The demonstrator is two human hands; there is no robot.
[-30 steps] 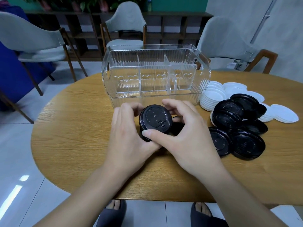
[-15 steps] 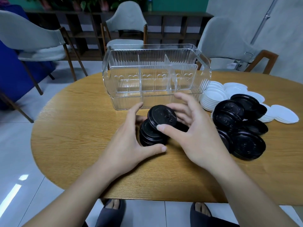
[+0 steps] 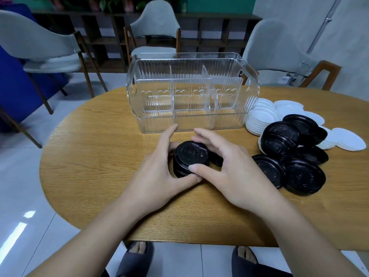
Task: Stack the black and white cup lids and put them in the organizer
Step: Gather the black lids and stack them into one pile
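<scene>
Oval wooden table (image 3: pixel 95 160) under both hands, grain running across. Beyond the hands, past the table's far edge: grey upholstered chair (image 3: pixel 155 31), facing in. Second grey chair (image 3: pixel 38 47) far to the left of the hands, wooden legs. Third chair (image 3: pixel 279 56) far right, wooden armrest showing. Dark open shelving (image 3: pixel 209 37) along the back wall behind the chairs. Blue fabric (image 3: pixel 12 92) at far left edge. Below the wrists, under the table's near edge: two feet in dark slippers (image 3: pixel 133 260) on pale glossy floor tiles (image 3: pixel 22 188).
</scene>
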